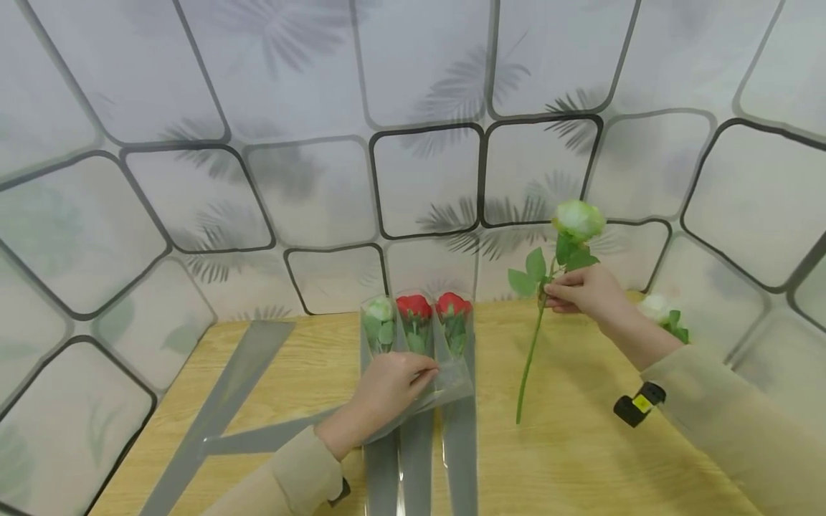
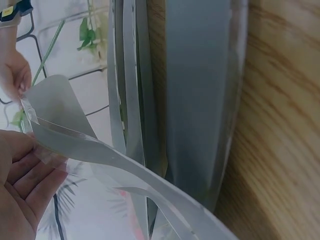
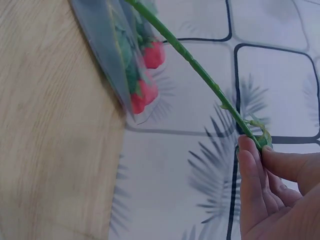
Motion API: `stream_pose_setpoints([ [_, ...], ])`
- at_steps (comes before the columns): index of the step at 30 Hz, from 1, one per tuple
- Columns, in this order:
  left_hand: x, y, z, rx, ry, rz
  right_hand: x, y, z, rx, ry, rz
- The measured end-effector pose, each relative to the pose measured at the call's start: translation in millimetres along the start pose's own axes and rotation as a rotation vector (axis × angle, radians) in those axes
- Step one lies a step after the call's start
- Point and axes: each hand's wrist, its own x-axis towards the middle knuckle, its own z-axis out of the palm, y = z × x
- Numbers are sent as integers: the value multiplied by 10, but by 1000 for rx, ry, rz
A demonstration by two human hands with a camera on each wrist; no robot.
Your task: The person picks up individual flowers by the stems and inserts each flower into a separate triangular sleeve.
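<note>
My right hand [image 1: 584, 292] pinches the white rose [image 1: 578, 219] by its stem, right of centre frame. My left hand [image 1: 386, 393], fingers curled, pinches an empty plastic sleeve [image 1: 445, 383] lower centre, over the wrapped roses [image 1: 416, 320].

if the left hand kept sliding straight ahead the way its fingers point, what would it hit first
Probably the sleeved red rose. The left hand holds an empty clear sleeve over the wrapped flowers, fingers pointing up and right toward their heads. Depth is unclear, so it might pass above them and reach the wall.
</note>
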Motion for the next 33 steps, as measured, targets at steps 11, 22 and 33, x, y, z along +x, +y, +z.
stream_pose_setpoints([
  [11,-10,13,5,-20,-12,-17,-72,-183,92,200,123,-35],
  [22,9,17,14,-16,58,-16,-149,-104,322,546,147,-39],
  [33,72,38,-62,-21,143,-75,-239,-60,599,658,177,-104],
])
